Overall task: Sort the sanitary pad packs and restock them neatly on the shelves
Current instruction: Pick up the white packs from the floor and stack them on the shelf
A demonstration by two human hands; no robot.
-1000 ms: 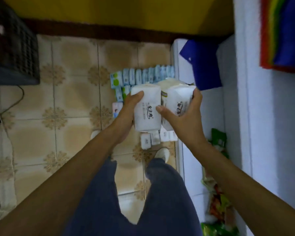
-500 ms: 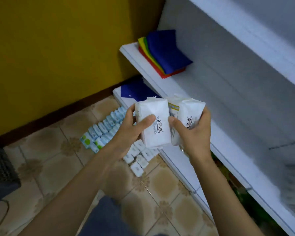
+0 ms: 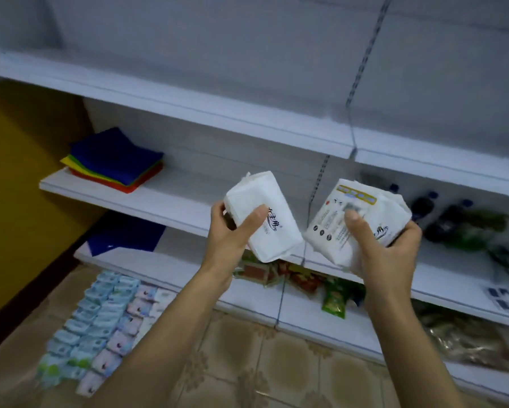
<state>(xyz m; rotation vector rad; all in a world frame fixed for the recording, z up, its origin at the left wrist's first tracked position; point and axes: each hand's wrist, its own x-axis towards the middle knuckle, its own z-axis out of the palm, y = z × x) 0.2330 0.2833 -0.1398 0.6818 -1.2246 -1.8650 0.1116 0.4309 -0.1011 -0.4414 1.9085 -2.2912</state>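
Packs sit one in each of our hands, raised in front of the middle shelf (image 3: 171,198), over its front edge and not yet on it. Our left hand (image 3: 226,231) wraps the left pack (image 3: 279,240) from below, with the thumb across its printed face and the fingers curled behind. The pack is tilted, one short end toward the shelf. Our right hand (image 3: 385,248) grips the right pack (image 3: 332,228) the same way, thumb over the label side. Crumpled wrapper shows behind it, so we cannot tell whether a second pack lies there. The two packs are near each other but not touching. We judge that we hold them face-up to read and compare the print, since sorting needs like put with like before anything goes down.

Folded cloths (image 3: 115,160) lie at the left end of the middle shelf. Bottles (image 3: 447,222) lie on the same level, past the upright to the right. The stretch between them looks to us like the natural place for these white packs. Snacks (image 3: 332,295) lie on the lower shelf (image 3: 247,293) near its front edge, below our hands. Many more floor packs (image 3: 100,325) lie in rows on the floor (image 3: 262,363) by the lower shelf's left corner, grouped by colour. From that we judge the sorting is well on and the restocking barely begun.
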